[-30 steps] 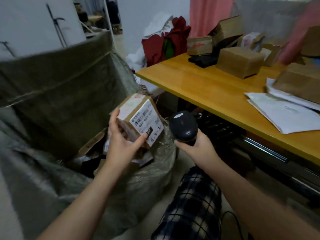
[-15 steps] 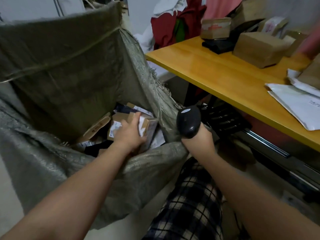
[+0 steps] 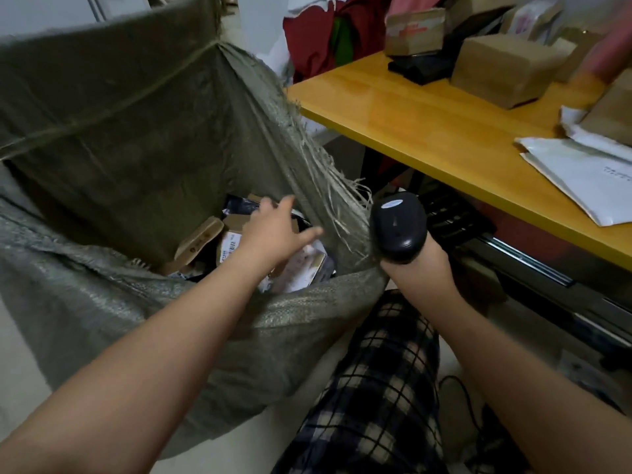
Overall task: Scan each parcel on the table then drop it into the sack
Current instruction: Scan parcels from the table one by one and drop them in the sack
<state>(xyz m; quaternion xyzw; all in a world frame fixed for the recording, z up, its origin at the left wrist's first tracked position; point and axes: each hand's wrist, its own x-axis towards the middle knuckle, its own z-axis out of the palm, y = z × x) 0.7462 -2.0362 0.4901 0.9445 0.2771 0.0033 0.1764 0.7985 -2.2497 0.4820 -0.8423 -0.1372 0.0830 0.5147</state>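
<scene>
Left hand (image 3: 273, 230) is seen spread wide over the mouth of the sack (image 3: 119, 107), with nothing held. The scanner (image 3: 398, 227) is gripped upright in the right hand (image 3: 415, 271), just to the right of that open palm.

Risk: the frayed edge (image 3: 328, 186) between the two hands could be snagged by fingers or scanner on the way out, and the rim dragged inward. A brown box (image 3: 502, 70) on the table (image 3: 410, 124), well up and right of the scanner hand, could be dropped in unscanned, as several are crowded there.

The small carton (image 3: 229, 241) is found directly under the left palm, inside the sack. It is tilted among other parcels, with a white barcoded label upturned and partly hidden.
</scene>
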